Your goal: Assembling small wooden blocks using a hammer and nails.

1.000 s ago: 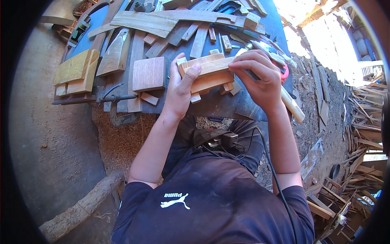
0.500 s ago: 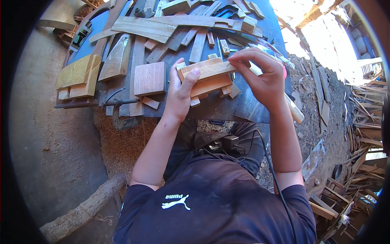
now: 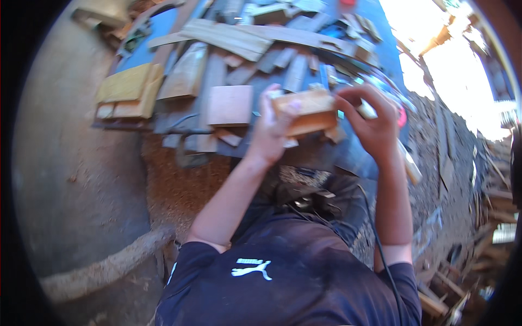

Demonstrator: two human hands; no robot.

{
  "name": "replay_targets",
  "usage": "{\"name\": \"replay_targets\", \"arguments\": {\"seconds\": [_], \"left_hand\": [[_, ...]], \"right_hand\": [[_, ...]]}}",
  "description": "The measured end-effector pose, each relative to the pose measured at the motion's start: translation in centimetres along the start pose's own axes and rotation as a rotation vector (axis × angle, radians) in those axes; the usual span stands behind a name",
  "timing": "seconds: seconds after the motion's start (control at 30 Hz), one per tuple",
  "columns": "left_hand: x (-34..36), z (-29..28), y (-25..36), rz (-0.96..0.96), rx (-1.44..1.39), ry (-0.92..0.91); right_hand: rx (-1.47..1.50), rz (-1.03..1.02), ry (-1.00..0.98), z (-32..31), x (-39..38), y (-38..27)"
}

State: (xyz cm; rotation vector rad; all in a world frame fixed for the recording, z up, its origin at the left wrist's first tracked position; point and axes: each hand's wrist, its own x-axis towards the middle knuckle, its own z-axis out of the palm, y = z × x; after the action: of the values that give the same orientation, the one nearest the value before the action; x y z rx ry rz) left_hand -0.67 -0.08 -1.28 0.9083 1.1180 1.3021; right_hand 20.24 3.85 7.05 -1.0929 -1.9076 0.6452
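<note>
I have my left hand [image 3: 271, 127] closed round a small stacked block of light wood [image 3: 310, 106], held tilted over the work table, thumb across its near face. My right hand [image 3: 374, 119] has its fingers curled, with thumb and forefinger at the right end of that block; motion blur hides the exact contact. Just left of the held block lies a square pinkish board [image 3: 230, 102]. A pale round wooden length [image 3: 409, 162] shows partly behind my right wrist.
Offcuts and long boards [image 3: 225, 41] crowd the table [image 3: 348, 157]. Stacked yellow boards [image 3: 122, 84] and a metal clamp [image 3: 190, 157] sit at its left edge. A dark cord [image 3: 375, 239] runs beside my right arm. Scrap wood [image 3: 495, 206] is piled at right, a log [image 3: 109, 266] lower left.
The view has shifted and blurred, so the table and both hands appear further right. The block is still between my hands, its top face slightly turned.
</note>
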Motion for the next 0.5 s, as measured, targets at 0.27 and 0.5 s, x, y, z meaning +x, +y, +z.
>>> {"name": "replay_targets", "arguments": {"seconds": [0.27,0.5], "left_hand": [[-0.4,0.6,0.1,-0.003,0.086,-0.005],[-0.1,0.6,0.5,0.001,0.090,-0.017]], "right_hand": [[-0.070,-0.015,0.050,0.8,-0.4,0.6],[-0.102,-0.147,0.060,1.0,-0.2,0.9]]}}
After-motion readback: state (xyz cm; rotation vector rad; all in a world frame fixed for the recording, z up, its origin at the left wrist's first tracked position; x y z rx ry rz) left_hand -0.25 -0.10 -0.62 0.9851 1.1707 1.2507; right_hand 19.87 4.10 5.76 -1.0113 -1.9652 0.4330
